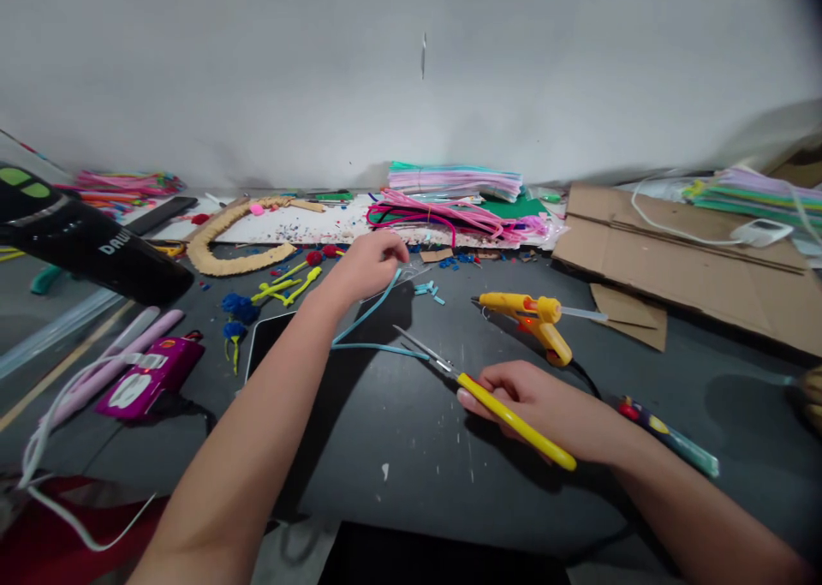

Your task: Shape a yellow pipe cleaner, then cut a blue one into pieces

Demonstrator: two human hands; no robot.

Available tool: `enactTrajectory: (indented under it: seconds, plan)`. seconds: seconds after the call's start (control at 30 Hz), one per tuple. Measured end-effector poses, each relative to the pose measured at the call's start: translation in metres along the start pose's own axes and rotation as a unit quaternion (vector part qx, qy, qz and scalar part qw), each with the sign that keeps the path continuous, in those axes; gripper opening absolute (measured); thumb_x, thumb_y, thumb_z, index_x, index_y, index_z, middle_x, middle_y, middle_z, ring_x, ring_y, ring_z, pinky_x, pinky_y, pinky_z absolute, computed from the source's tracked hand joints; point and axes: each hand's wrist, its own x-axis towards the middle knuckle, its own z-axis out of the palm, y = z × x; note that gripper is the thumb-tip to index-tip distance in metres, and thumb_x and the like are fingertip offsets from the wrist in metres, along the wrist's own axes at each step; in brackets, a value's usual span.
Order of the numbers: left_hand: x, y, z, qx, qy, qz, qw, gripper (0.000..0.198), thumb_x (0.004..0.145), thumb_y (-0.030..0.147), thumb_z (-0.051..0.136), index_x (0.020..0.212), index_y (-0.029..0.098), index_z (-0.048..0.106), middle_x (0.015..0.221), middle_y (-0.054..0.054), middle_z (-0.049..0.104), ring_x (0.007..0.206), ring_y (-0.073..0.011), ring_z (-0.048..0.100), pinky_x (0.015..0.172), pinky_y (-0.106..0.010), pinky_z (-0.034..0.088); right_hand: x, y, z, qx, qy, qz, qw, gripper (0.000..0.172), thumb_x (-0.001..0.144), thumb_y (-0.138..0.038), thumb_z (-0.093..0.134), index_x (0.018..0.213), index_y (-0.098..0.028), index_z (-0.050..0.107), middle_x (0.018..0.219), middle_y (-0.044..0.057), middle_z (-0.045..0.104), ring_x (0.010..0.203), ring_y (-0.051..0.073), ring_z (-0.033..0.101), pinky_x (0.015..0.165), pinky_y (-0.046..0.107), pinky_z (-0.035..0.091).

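My left hand (367, 264) reaches forward over the dark table and pinches the far end of a light blue pipe cleaner (366, 328), which bends back toward me. My right hand (536, 405) holds yellow-handled scissors (488, 396); their blades are slightly apart and point at the pipe cleaner's near end. A yellow glue gun (533, 315) lies just beyond my right hand.
Small blue cut pieces (427, 291) lie near my left hand. Pink pipe cleaners (449, 217) and stacked coloured sheets (453, 180) sit by the wall. Cardboard (674, 255) covers the right side. A black phone (266, 341), a magenta device (151, 379) and a black tool (83, 242) lie left.
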Motion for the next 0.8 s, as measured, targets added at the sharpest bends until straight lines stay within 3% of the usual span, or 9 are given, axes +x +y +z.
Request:
enactTrajectory:
  seconds: [0.07,0.27,0.5,0.6,0.7,0.8]
  plan:
    - [-0.021,0.001,-0.009,0.004,-0.010,-0.043,0.999,0.023,0.075,0.014,0.047,0.087,0.019,0.066,0.094,-0.004,0.068,0.084,-0.0176,0.060,0.071,-0.028,0.046,-0.002,-0.003,-0.005,0.018,0.019,0.014,1.000,0.052,0.082,-0.069,0.058,0.072,-0.020,0.045,0.059,-0.005,0.043,0.048,0.007,0.035,0.043,0.021,0.026]
    - [-0.064,0.014,-0.007,0.023,-0.214,-0.019,0.976,0.022,0.076,0.033,0.065,0.097,0.024,0.065,0.104,-0.004,0.067,0.094,-0.0215,0.059,0.077,-0.031,0.046,-0.004,-0.010,-0.011,0.082,0.052,0.026,0.995,0.051,0.085,-0.068,0.054,0.072,-0.020,0.043,0.055,-0.006,0.045,0.043,0.006,0.038,0.041,0.021,0.029]
    - [-0.073,0.006,0.010,-0.006,-0.270,0.023,0.963,0.007,0.081,0.026,0.061,0.084,0.022,0.067,0.096,-0.004,0.065,0.087,-0.0195,0.060,0.077,-0.030,0.045,-0.001,-0.008,-0.008,0.077,0.046,0.028,0.996,0.049,0.085,-0.066,0.056,0.072,-0.020,0.044,0.053,-0.006,0.045,0.041,0.006,0.037,0.040,0.020,0.030]
    - [-0.074,0.006,0.009,-0.025,-0.225,0.005,0.974,0.009,0.085,0.023,0.054,0.085,0.021,0.062,0.093,-0.004,0.065,0.084,-0.0181,0.059,0.074,-0.029,0.044,0.000,-0.007,-0.008,0.099,0.043,0.037,0.994,0.049,0.087,-0.066,0.054,0.073,-0.020,0.044,0.053,-0.006,0.046,0.040,0.005,0.037,0.039,0.019,0.029]
    - [-0.073,0.009,0.006,-0.045,-0.103,-0.059,0.992,0.012,0.092,0.025,0.045,0.094,0.021,0.057,0.087,-0.003,0.065,0.075,-0.0160,0.057,0.067,-0.028,0.042,0.001,-0.006,-0.006,0.118,0.049,0.043,0.991,0.050,0.087,-0.067,0.053,0.073,-0.021,0.042,0.052,-0.007,0.044,0.040,0.005,0.036,0.038,0.019,0.029]
    - [-0.071,0.013,0.005,-0.067,-0.002,-0.080,0.995,0.019,0.095,0.030,0.043,0.106,0.021,0.056,0.084,-0.002,0.064,0.071,-0.0145,0.055,0.065,-0.027,0.042,0.001,-0.006,-0.004,0.106,0.062,0.037,0.992,0.048,0.085,-0.065,0.058,0.074,-0.021,0.043,0.055,-0.007,0.042,0.042,0.005,0.037,0.039,0.018,0.028]
